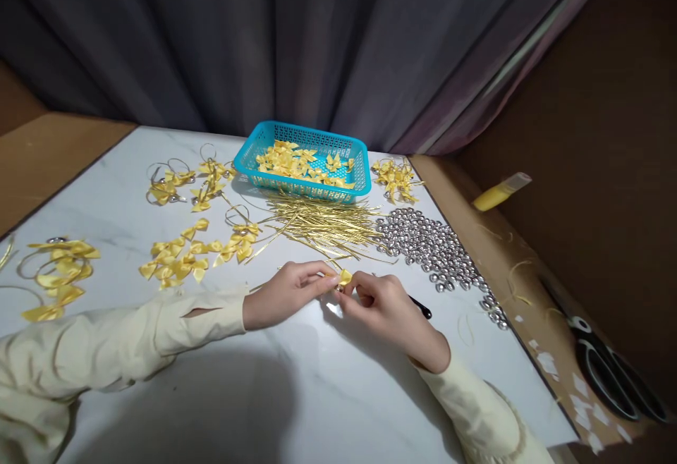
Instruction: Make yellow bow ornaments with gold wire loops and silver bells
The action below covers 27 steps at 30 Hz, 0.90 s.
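Between my two hands, over the white marbled board, is a small yellow ribbon bow (345,277) with a shiny silver bell just below it. My left hand (290,292) pinches the bow from the left with thumb and fingertips. From the other side my right hand (383,305) is closed, its fingertips at the bow and bell; part of what it grips is hidden. Just beyond the hands lies a heap of thin gold twist ties (322,223). A dark pen-like handle (421,307) sticks out from behind my right wrist.
A blue basket (254,180) holding yellow bows stands at the back. Silver bells (423,238) are spread at the right. Loose bows (177,256) and bows with gold loops (63,270) lie left. Scissors (608,372), paper scraps and a yellow glue tube (500,192) are beyond the board's right edge.
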Tool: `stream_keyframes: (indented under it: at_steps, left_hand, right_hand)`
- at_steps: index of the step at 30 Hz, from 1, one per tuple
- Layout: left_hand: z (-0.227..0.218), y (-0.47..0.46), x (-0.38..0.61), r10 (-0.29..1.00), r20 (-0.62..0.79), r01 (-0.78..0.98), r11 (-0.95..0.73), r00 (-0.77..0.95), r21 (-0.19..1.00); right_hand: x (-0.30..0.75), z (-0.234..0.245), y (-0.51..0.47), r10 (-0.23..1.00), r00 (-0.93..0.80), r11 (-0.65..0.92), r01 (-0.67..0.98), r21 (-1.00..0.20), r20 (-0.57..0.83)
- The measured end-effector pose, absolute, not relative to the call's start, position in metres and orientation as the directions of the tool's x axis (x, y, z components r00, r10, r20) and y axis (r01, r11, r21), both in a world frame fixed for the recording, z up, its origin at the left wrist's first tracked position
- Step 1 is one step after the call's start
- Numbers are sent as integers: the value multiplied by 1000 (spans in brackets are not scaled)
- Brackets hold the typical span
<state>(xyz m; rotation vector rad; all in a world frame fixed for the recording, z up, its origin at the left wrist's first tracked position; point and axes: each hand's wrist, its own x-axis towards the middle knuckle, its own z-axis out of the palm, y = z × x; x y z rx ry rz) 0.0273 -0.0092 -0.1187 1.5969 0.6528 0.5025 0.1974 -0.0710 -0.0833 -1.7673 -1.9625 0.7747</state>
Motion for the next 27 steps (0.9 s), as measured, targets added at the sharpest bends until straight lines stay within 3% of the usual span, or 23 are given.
stream_keyframes:
  at_steps: [9,15,27]
  left_hand:
    - [-117,-8,29,705,-23,95,-63,709,993]
    - [-117,-6,30,749,78,63,-157,658,986]
    - [-118,-8,30,795,21,110,-109,606,988]
  right_hand:
    - [197,-93,-72,995,-68,2,712,-702,-66]
    - [194,-94,-70,987,-42,-101,602,-792,-158]
    - [188,-97,-69,965,-80,-214,312,-926,-250]
